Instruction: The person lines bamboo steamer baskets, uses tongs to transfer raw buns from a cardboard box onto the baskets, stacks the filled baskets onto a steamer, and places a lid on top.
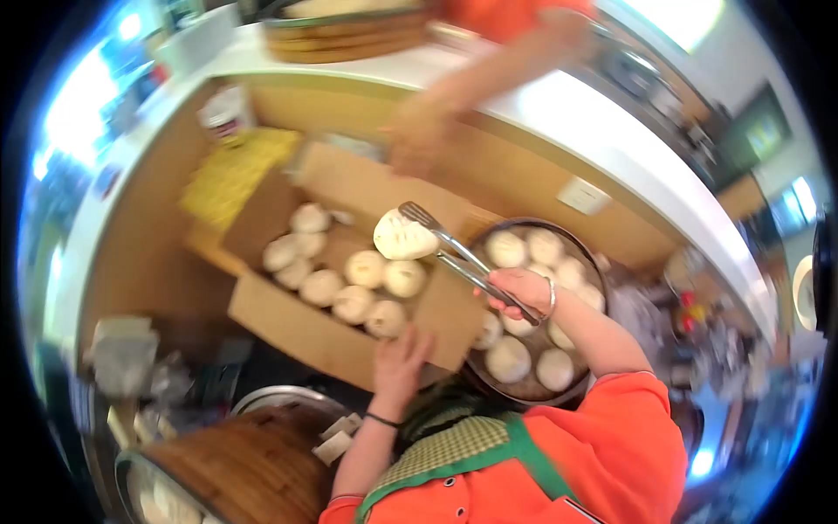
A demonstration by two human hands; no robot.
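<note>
My right hand (521, 290) is closed around metal tongs (471, 258). Pinched at their tips is a white bun (403, 236), held above the cardboard box (297, 327). Inside the box, several pale buns (353, 304) lie in rows along the near and left sides. My left hand (401, 360) rests on the box's near edge, beside its right flap, with the fingers stretched out. To the right, a round steamer tray (596, 262) holds several more buns (508, 359), partly hidden by my right hand and forearm.
Another person's hand (421, 131), blurred, reaches over the counter (602, 113) behind the box. A bamboo steamer (345, 37) stands on that counter. Yellow packaging (236, 175) lies at the back left. A large wooden steamer (240, 467) stands at the lower left.
</note>
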